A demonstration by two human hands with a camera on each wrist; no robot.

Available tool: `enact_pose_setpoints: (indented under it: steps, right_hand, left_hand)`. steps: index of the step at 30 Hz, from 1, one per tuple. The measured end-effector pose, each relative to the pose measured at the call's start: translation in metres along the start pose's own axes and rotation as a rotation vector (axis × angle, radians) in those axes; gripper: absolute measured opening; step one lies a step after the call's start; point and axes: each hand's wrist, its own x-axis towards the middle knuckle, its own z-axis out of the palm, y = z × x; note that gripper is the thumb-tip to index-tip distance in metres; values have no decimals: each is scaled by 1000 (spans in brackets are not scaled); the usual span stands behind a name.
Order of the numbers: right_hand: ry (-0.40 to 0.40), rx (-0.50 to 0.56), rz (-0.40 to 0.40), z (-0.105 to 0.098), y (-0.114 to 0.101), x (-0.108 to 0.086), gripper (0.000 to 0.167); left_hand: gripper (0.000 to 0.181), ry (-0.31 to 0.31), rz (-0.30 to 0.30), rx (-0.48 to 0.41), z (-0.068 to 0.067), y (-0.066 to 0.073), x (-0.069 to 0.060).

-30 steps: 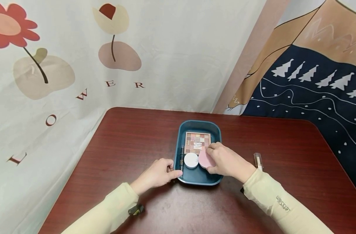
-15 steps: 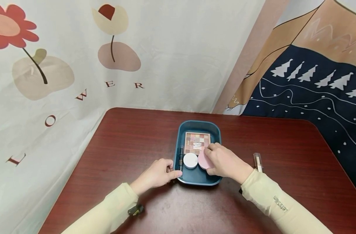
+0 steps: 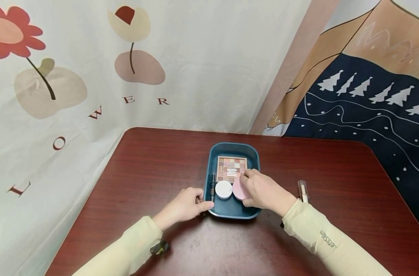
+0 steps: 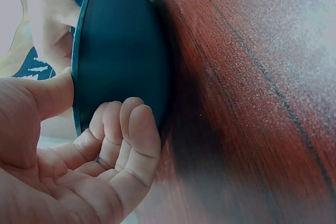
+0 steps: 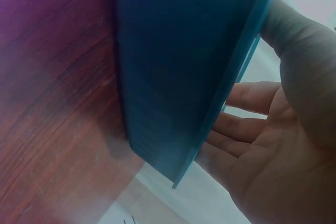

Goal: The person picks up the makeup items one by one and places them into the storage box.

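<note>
My left hand [image 3: 183, 204] grips the near left rim of the blue tray [image 3: 235, 214], thumb over the edge. In the left wrist view, its curled fingers [image 4: 144, 129] press the tray's outer wall. Inside the tray, my right hand [image 3: 266, 191] holds a pink round compact [image 3: 239, 190], partly covered by the fingers. Touching or almost touching it is a white round compact [image 3: 223, 190]. An eyeshadow palette [image 3: 231, 168] lies behind them, and a slim black makeup tube [image 3: 212, 188] runs along the left wall. In the right wrist view, the tray wall hides the compact and fingertips.
A clear-capped cosmetic tube [image 3: 303, 191] lies on the red-brown table [image 3: 154, 165], right of the tray and beside my right sleeve. Behind the table hangs a white printed curtain [image 3: 202, 69], with a dark blue patterned cloth [image 3: 354, 111] at the right.
The view shifts very slightly. Both hands keep their places on the tray and the pink compact, and the tray's contents stay as they were.
</note>
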Motion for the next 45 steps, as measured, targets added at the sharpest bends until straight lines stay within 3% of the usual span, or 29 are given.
enact_pose_setpoints:
  steps: [22, 30, 37, 45]
  right_hand:
    - [-3, -23, -25, -2, -5, 4, 58]
    - [-79, -6, -28, 3, -9, 6, 58]
    - [-101, -15, -22, 2, -10, 6, 54]
    - [-122, 8, -71, 2, -11, 4, 56]
  left_hand:
    - [39, 16, 13, 11, 1, 0, -2]
    - [39, 15, 13, 20, 1, 1, -1]
    - [39, 17, 11, 27, 0, 1, -2]
    - [38, 17, 13, 8, 1, -1, -1]
